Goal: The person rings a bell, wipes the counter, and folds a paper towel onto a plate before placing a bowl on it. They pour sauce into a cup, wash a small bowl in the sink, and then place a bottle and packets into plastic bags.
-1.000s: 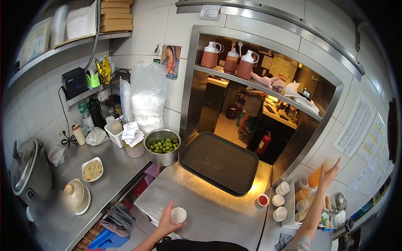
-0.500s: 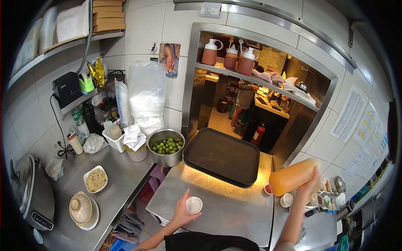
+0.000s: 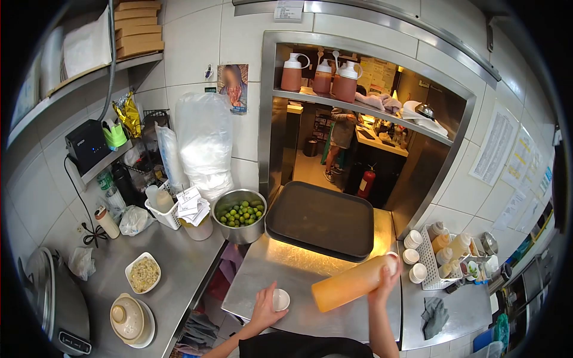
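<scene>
To the right of the small round white cup (image 3: 282, 300) held in the left hand (image 3: 266, 309), a long orange-filled plastic bottle (image 3: 349, 285) is gripped slantwise by the right hand (image 3: 384, 286), its base nearer the cup.

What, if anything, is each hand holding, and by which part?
The left hand holds a small round white cup by its outer side; the right hand grips an orange translucent cylindrical bottle near its paler, upper end.
</scene>
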`<act>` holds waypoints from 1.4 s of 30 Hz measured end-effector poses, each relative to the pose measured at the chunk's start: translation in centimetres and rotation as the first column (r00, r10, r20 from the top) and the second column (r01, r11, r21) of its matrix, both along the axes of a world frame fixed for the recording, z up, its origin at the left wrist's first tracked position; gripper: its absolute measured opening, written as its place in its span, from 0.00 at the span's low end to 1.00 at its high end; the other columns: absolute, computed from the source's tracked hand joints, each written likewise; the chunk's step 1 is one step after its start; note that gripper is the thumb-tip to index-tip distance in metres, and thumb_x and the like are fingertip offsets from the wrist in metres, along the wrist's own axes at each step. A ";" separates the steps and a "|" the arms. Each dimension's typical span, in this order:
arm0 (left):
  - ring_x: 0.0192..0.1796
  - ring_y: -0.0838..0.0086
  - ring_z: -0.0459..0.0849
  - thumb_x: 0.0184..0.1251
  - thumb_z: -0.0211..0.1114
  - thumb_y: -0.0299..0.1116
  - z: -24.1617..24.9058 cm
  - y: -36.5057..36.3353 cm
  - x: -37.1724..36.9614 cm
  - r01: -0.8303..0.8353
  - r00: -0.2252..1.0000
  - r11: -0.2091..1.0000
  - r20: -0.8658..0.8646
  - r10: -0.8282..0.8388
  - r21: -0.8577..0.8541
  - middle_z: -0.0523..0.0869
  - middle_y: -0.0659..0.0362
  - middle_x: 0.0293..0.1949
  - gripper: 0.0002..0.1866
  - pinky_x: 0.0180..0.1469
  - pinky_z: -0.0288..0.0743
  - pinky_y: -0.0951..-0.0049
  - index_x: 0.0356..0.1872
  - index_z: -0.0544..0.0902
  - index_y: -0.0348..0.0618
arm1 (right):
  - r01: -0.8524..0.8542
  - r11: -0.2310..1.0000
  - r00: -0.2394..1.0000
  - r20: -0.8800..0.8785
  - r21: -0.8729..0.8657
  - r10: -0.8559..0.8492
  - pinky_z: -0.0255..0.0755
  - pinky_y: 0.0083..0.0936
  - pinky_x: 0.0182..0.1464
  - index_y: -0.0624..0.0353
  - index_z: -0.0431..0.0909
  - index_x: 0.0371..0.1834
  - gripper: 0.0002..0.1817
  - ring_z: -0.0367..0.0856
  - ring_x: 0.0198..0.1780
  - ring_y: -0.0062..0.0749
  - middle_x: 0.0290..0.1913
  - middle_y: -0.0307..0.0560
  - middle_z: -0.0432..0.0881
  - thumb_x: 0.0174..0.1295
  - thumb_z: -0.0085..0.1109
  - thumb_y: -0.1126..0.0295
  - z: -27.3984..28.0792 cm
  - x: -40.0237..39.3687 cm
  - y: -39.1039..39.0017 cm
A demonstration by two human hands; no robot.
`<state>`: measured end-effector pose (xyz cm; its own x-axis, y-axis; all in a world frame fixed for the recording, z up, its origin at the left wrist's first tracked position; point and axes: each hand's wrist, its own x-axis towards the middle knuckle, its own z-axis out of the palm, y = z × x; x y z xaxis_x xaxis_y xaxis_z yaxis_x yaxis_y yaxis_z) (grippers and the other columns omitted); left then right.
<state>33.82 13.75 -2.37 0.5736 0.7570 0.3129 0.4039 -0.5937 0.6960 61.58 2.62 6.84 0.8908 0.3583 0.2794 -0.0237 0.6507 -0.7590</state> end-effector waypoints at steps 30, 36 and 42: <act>0.58 0.55 0.66 0.35 0.74 0.26 8.3 0.7 5.4 0.279 0.935 0.952 0.263 -0.239 -0.129 0.69 0.49 0.54 0.56 0.60 0.60 0.60 0.68 0.46 0.43 | 0.675 0.429 0.022 0.598 -0.600 0.801 0.67 0.38 0.50 0.38 0.51 0.68 0.52 0.70 0.49 0.47 0.46 0.52 0.69 0.35 0.70 0.66 5.6 -3.0 -3.3; 0.58 0.55 0.66 0.34 0.75 0.26 7.8 0.0 6.5 0.345 0.932 0.935 0.151 -0.330 -0.084 0.69 0.48 0.55 0.57 0.60 0.62 0.60 0.68 0.46 0.45 | 0.766 0.286 -0.056 0.383 -0.576 0.922 0.68 0.37 0.46 0.33 0.50 0.67 0.52 0.72 0.46 0.44 0.44 0.49 0.69 0.35 0.70 0.66 6.5 -3.6 -3.4; 0.58 0.55 0.68 0.32 0.75 0.27 6.0 -0.7 7.3 0.404 0.910 0.908 0.147 -0.387 -0.113 0.71 0.48 0.55 0.58 0.60 0.62 0.61 0.68 0.45 0.46 | 0.846 0.279 -0.159 0.285 -0.454 0.945 0.70 0.34 0.36 0.35 0.51 0.67 0.46 0.76 0.35 0.40 0.36 0.48 0.72 0.42 0.64 0.69 7.0 -4.2 -3.5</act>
<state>41.08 13.08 3.66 0.7999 0.5159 0.3067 0.0650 -0.5824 0.8103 57.34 -0.90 13.83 0.0195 0.9893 -0.1445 0.9405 0.0309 0.3385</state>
